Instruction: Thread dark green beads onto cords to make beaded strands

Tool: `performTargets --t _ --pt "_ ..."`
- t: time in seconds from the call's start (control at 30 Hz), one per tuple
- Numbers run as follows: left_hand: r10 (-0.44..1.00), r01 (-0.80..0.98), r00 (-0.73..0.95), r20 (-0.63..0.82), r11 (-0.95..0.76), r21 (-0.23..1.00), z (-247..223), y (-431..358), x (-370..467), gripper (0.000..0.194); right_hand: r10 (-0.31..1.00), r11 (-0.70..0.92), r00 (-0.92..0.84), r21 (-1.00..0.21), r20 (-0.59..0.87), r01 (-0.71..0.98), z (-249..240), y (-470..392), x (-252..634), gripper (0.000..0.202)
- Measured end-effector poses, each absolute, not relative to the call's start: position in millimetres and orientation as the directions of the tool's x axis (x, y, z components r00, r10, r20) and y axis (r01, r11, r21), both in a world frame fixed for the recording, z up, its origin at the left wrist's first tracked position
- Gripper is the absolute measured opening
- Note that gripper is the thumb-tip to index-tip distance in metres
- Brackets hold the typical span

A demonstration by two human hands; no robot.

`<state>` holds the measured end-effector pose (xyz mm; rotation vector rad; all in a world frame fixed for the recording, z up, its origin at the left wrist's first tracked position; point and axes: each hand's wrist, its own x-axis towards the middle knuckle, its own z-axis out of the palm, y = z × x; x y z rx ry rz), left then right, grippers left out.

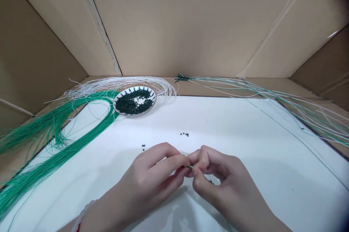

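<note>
My left hand (160, 174) and my right hand (220, 177) meet fingertip to fingertip over the white board. Between the two pinches shows a very short piece of thin green cord (191, 167). Both hands are closed on it; whether a bead sits in the left fingertips is hidden. Several small black beads (209, 181) show beneath my right hand, partly covered by its fingers. Thin pale strands trail below my right wrist at the bottom edge. Several loose black beads (184, 134) lie just beyond my fingers, and another few beads (143, 147) lie beyond my left hand.
A patterned plate (154, 97) with many dark beads stands at the back left. Beside it lie a bundle of green cords (81, 137) and white cords (131, 80). Beaded cords (182, 77) stretch along the back right. Cardboard walls (180, 24) enclose the white board (259, 130).
</note>
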<state>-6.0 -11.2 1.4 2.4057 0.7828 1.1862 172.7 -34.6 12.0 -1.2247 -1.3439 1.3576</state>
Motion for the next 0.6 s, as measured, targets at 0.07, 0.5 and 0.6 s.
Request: performTargets --t 0.07,0.5,0.6 --pt "0.593 0.343 0.508 0.624 -0.804 0.486 -2 -11 -7 0.024 0.985 -0.013 -0.168 -0.991 -0.035 0.130 9 -35 173 0.021" --pt "0.650 0.260 0.463 0.603 -0.750 0.609 1 -8 -4 0.020 0.974 -0.136 -0.173 -0.989 -0.144 0.057 11 -31 176 0.023" --pt "0.664 0.212 0.443 0.602 -0.730 0.650 9 -1 -5 0.021 0.963 -0.180 -0.211 -0.982 -0.166 -0.049 12 -29 177 0.027"
